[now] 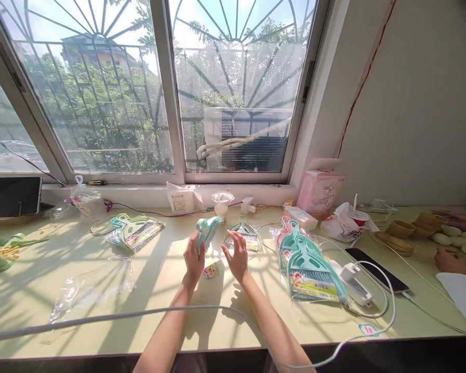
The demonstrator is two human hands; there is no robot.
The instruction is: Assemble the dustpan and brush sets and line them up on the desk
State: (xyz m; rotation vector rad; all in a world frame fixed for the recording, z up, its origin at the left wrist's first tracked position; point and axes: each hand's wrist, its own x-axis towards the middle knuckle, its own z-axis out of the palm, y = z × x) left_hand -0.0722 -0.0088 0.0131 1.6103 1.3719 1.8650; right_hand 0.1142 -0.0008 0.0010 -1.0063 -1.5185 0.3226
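Note:
My left hand grips a small teal dustpan-and-brush set, tilted up above the table so that I see it nearly edge-on. Just right of it, my right hand is empty, with its fingers apart. A colourful printed card shows below the set; whether it is attached I cannot tell. Behind my right hand a bagged dustpan set lies on the table. To the right is a pile of bagged teal and pink dustpan sets. Another green dustpan set lies at the left.
A crumpled clear plastic bag lies front left on the table. A grey cable crosses over my forearms. At right are a power strip, a phone and a co-worker's hand. A plastic cup stands by the window.

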